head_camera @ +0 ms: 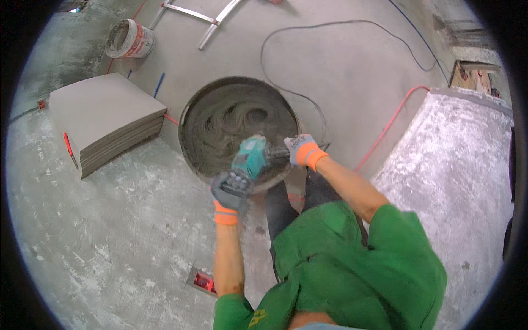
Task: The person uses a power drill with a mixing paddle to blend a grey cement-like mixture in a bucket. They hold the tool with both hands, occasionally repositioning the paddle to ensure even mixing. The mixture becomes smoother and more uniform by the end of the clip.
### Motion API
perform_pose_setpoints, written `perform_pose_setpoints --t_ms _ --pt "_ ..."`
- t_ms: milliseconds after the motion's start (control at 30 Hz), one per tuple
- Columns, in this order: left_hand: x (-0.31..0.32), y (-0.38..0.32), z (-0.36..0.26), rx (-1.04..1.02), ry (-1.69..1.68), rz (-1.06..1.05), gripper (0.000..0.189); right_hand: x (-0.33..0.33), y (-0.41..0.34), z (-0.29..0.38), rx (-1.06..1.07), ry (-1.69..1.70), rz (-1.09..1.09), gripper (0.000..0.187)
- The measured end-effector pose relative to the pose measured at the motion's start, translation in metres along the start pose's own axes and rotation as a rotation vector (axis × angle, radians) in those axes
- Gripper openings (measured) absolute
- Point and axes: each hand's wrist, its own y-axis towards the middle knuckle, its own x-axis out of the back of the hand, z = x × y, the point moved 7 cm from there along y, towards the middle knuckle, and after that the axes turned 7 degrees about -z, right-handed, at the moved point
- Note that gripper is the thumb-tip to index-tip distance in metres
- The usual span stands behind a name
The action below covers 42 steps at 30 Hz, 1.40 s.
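A teal electric hand mixer [251,156] is held over a round black tub [184,142]. Grey wet mortar [218,111] fills much of the tub, with swirled ridges and hollows on its surface. My left hand [229,190], in a grey and orange work glove, grips the mixer's handle on the near left side. On the other side, my right hand [303,149], gloved the same way, is closed around the dark handle [278,153]. The mixer's lower end is hidden beneath its body.
Left stands a stack of large grey tiles [107,107] with a red pen-like tool [69,146] on it. Behind it are a mortar-stained bucket [132,39] and an aluminium ladder-like frame [214,24]. A dark cable [264,53] loops over the floor; a red conduit [390,123] runs right.
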Motion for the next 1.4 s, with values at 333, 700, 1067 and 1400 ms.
perform_pose_setpoints --t_ms 333,700,1067,1400 --pt "-0.097 -0.179 -0.084 -0.226 0.069 0.226 0.007 0.154 -0.103 0.061 0.011 0.107 0.000 0.031" --pt "-0.128 -0.187 -0.084 -0.293 0.029 0.604 0.016 0.162 -0.082 0.063 0.123 0.117 -0.192 0.035" --pt "-0.113 -0.143 -0.101 -0.385 0.090 0.655 0.013 0.143 -0.023 0.060 0.185 0.133 -0.346 0.035" --pt "-0.038 0.056 -0.108 -0.162 -0.064 0.241 0.025 0.058 0.134 0.037 0.098 -0.063 -0.135 0.033"
